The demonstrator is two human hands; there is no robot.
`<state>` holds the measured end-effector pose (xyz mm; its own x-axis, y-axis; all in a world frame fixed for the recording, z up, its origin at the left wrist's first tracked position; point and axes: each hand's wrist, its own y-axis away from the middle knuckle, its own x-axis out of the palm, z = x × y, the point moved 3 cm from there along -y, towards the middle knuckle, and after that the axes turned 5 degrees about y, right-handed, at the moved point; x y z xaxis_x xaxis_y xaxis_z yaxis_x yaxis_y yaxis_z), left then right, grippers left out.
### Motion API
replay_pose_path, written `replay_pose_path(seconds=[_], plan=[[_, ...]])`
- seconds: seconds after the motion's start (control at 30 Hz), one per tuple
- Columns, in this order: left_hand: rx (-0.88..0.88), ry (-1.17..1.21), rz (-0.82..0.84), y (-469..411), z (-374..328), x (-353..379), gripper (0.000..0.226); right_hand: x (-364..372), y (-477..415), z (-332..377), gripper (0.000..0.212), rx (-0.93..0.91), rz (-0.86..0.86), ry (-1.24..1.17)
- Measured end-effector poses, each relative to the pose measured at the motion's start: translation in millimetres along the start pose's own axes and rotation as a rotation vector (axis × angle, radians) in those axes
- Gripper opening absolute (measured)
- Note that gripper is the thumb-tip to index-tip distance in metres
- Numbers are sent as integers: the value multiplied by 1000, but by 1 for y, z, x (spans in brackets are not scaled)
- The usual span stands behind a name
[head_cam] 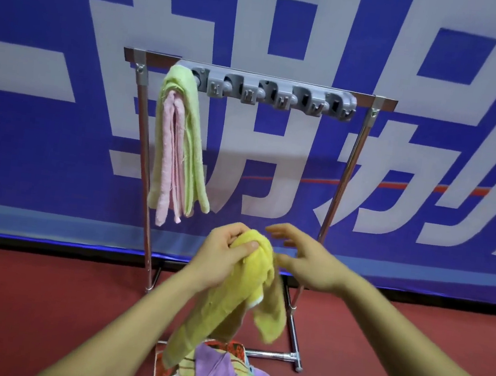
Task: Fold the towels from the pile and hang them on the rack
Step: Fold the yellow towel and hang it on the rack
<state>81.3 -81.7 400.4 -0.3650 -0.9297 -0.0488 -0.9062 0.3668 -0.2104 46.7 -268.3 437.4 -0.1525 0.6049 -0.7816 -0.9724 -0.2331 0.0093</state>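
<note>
Yellow towel (249, 284) hangs bunched from the left hand (222, 256), whose fingers clamp its top, while the right hand (309, 265) hovers beside it, fingers spread apart, before the rack (350, 169).

Looks like an indoor sports hall or event venue: dark red matte floor (23, 301), a huge blue banner (12, 134) with oversized pale characters filling the back wall, a freestanding chrome rack (349, 169) parked right before it.

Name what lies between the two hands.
In the head view, a yellow terry towel, gripped by the left hand; the right hand holds nothing.
</note>
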Motion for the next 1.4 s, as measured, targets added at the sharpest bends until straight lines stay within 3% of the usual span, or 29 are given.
replay_pose_path(seconds=[0.1, 0.23, 0.43, 0.6, 0.7, 0.8, 1.0, 1.1, 1.2, 1.33, 1.4], plan=[[-34, -13, 21, -5, -9, -4, 17, 15, -8, 11, 28, -96, -17, -288], [-74, -18, 16, -11, -17, -19, 11, 22, -22, 16, 16, -88, -25, -441], [-59, -59, 23, -17, -26, -44, 28, 7, -43, 36, 8, -122, -220, -407], [77, -308, -84, -38, -44, -67, 10, -18, -60, 66, 11, -227, -322, -295], [140, -399, -207, -63, -77, -66, 10, -38, -73, 78, 12, -262, -426, -230], [156, -494, -221, -97, -104, -63, 12, -63, -94, 88, 13, -228, -546, -208], [265, -651, -307, -149, -152, -97, 14, -103, -142, 115, 16, -276, -594, -81], [254, -766, -182, -166, -158, -122, 19, -120, -163, 130, 18, -293, -610, 7], [241, -966, -95, -179, -160, -141, 8, -133, -190, 140, 20, -287, -606, 79], [329, -1260, -265, -199, -189, -161, 10, -138, -217, 150, 14, -348, -643, 120], [323, -1300, -306, -212, -204, -171, 15, -139, -228, 157, 16, -377, -672, 176]])
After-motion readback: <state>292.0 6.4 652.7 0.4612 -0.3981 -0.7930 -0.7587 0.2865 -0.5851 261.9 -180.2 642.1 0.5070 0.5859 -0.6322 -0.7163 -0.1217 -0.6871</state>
